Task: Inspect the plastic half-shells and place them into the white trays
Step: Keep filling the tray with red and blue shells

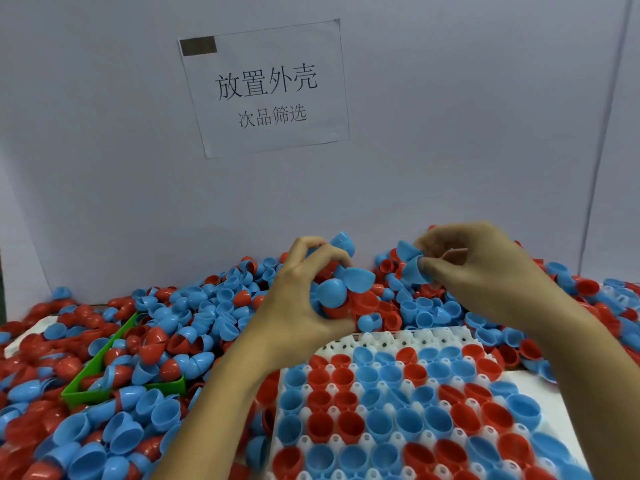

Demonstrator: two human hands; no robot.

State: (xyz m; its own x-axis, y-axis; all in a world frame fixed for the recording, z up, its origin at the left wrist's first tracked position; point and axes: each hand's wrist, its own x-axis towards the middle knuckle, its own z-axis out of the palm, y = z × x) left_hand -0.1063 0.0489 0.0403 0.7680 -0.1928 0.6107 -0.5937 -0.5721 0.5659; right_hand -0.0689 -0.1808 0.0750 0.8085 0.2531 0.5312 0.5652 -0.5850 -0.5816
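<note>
Our left hand [298,299] clutches several half-shells [332,292], right hand [485,271] fingers pinch blue ones above the white tray [374,337]; overfull grip risks drops.

Bright, even overhead light, soft shadows, wide-angle bending and slight blur toward the edges.

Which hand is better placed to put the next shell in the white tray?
Probably the right hand: it pinches blue plastic half-shells above the white plastic tray. The left hand holds a full cluster.
</note>
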